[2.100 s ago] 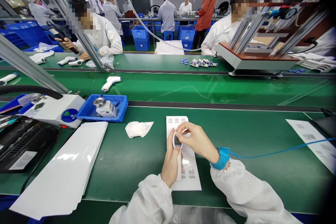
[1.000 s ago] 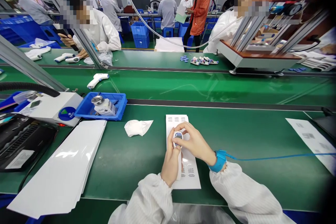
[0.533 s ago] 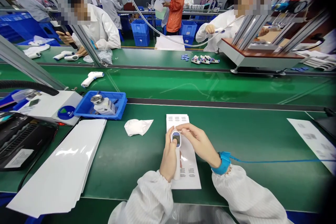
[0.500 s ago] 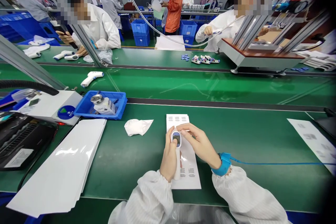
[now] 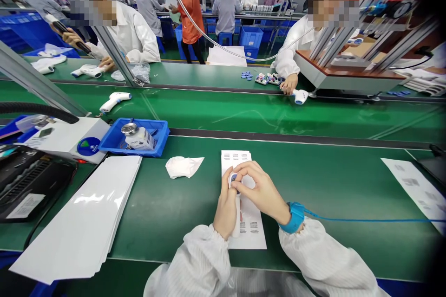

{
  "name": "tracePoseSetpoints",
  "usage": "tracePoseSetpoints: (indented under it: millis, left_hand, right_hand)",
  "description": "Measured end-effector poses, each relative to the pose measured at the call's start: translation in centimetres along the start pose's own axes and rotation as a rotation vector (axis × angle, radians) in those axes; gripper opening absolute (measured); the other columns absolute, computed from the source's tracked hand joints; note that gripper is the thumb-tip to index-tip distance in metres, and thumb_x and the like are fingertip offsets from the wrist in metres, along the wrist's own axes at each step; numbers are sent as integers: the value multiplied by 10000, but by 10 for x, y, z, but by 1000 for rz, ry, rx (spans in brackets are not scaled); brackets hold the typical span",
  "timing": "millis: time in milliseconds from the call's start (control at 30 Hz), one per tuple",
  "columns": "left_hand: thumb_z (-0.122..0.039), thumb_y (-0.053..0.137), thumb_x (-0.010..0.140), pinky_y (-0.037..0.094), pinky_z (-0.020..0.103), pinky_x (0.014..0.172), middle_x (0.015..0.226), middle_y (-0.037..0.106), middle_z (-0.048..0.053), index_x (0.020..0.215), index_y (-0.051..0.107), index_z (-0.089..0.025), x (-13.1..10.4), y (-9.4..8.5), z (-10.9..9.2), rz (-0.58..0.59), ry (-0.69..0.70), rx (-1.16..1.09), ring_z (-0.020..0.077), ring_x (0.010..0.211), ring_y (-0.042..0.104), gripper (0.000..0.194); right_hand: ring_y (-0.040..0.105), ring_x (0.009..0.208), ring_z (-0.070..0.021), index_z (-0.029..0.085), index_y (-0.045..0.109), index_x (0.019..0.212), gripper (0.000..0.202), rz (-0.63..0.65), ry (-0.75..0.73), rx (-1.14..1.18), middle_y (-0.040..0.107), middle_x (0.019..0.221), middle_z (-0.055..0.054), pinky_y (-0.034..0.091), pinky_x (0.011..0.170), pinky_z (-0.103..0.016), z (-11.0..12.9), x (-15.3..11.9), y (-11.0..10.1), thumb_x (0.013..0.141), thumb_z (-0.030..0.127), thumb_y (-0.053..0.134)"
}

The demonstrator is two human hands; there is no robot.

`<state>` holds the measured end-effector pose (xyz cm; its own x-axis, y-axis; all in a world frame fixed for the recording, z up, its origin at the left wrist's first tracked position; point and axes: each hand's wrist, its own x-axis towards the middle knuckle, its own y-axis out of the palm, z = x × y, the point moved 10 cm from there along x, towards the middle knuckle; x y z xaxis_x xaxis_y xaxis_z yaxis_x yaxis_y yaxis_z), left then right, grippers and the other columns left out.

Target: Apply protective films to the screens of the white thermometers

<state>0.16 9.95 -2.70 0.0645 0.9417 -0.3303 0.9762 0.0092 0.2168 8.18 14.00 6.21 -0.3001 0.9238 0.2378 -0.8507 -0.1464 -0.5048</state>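
Observation:
My left hand [image 5: 226, 209] is wrapped round a white infrared thermometer [image 5: 236, 223], whose handle points down toward me. My right hand [image 5: 259, 190] reaches over the thermometer's head, thumb and fingertips drawn together in a pinch at its display. Those fingers cover most of the screen, and whatever lies between them is hidden. A blue wrist strap [image 5: 294, 217] with a cord circles my right wrist. Beneath both hands lie printed sheets [image 5: 256, 236] on the green table. A crumpled white tissue [image 5: 184, 167] rests left of the hands.
To the left stand a blue tray [image 5: 160, 141] holding a bottle with a metal top, a stack of white sheets [image 5: 80, 222] and a white box [image 5: 87, 132]. Across the belt [image 5: 209, 111], a co-worker's hand [image 5: 290, 84] is by another thermometer [image 5: 300, 96]. One more thermometer [image 5: 114, 101] lies on the belt.
My right fingers have closed into a pinch over the display, and my left thumb no longer shows on the screen. Opposite, a co-worker's hand has come down to the belt beside a thermometer.

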Motion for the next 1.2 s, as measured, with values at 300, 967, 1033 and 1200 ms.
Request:
tracePoseSetpoints:
  millis: [300, 967, 1033, 1200]
  left_hand:
    - [-466, 389, 923, 389, 241, 415, 800, 598, 14, 1462, 267, -278, 0, 1, 3, 18, -16, -25, 95, 404, 397, 583]
    - [-109, 565, 685, 507, 254, 631, 1040, 581, 30, 1470, 134, -340, -8, -11, -39, -18, 75, -196, 143, 707, 582, 924]
    - [-228, 562, 798, 508, 313, 833, 1173, 570, 44, 1473, 122, -363, -2, -24, -51, -104, 129, -223, 198, 972, 611, 817]
    - [-389, 511, 899, 259, 396, 1128, 1413, 417, 73, 1449, 254, -303, 34, -35, -57, -44, 237, 26, 233, 1355, 346, 613]
  right_hand:
    - [627, 840, -174, 234, 607, 891, 28, -71, 86, -15, 680, 903, -4, 473, 767, -309, -15, 0, -2, 875, 229, 584]
    - [440, 1278, -234, 281, 418, 1304, 596, 162, 157, 396, 446, 1367, -77, 377, 1074, -410, -11, -10, 23, 782, 347, 698]
    - [524, 1187, -226, 268, 364, 1346, 613, 231, 249, 475, 498, 1324, -92, 461, 978, -390, -15, -18, 40, 815, 371, 653]
    - [620, 874, -182, 218, 513, 1146, 292, 263, 258, 205, 655, 1024, -37, 496, 747, -305, -33, 15, 48, 872, 298, 570]
